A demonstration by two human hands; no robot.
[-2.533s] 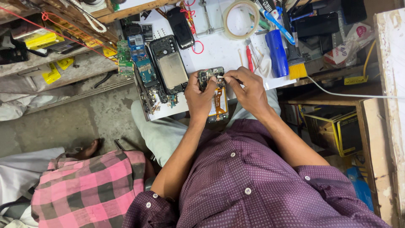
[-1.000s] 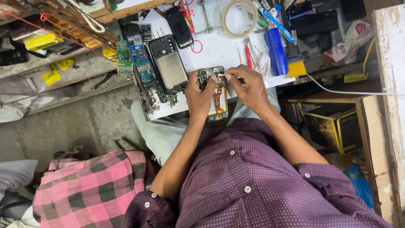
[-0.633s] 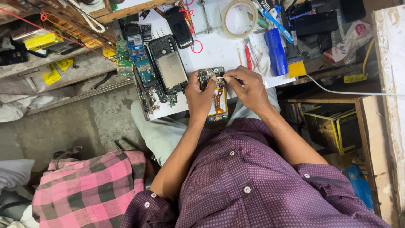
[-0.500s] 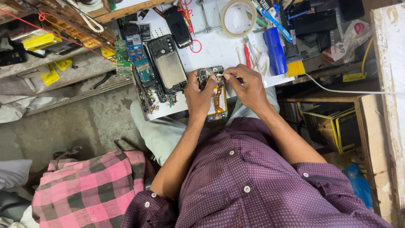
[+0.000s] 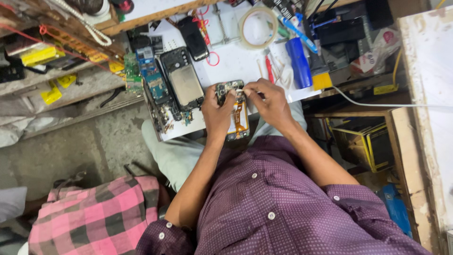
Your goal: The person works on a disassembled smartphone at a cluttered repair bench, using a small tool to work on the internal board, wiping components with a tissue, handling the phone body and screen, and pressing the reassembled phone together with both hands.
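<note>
An opened phone (image 5: 237, 114) with an orange flex cable and bare circuitry lies at the near edge of a white work board (image 5: 236, 61). My left hand (image 5: 215, 113) grips its left side and holds it steady. My right hand (image 5: 270, 105) pinches a thin tool whose tip touches the phone's top end. Both hands meet over the phone's upper part and hide some of it.
A second opened phone (image 5: 181, 85) and circuit boards (image 5: 152, 80) lie left of my hands. A tape roll (image 5: 257, 27), blue cylinder (image 5: 298, 62), red-handled tool (image 5: 269, 70) and black phone (image 5: 194, 32) sit further back. A person in pink plaid (image 5: 94, 217) sits at lower left.
My hands stay on the phone with only slight finger shifts. The pink plaid person at lower left has shifted a little.
</note>
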